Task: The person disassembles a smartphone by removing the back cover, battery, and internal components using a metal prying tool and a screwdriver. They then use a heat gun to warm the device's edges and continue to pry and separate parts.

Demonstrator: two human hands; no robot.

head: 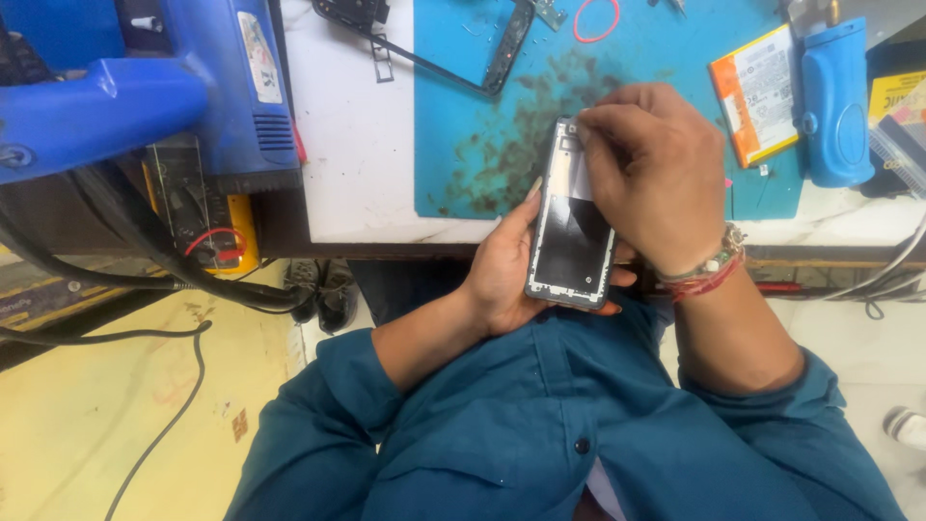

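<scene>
My left hand [502, 265] cradles an opened phone body [571, 232] from below and the side, its inner face up, over the table's near edge. My right hand [656, 164] lies across the phone's upper part, with its fingertips pinched at the top left corner of the phone. Whether something small is between those fingertips is hidden. A thread bracelet [709, 270] is around my right wrist.
A blue work mat [463, 106] lies on the white table [347, 145]. On it are a black phone frame [506, 48], a red rubber ring [596, 19], a phone battery [762, 92] and a blue tool [834, 106]. A blue machine [193, 87] with cables stands left.
</scene>
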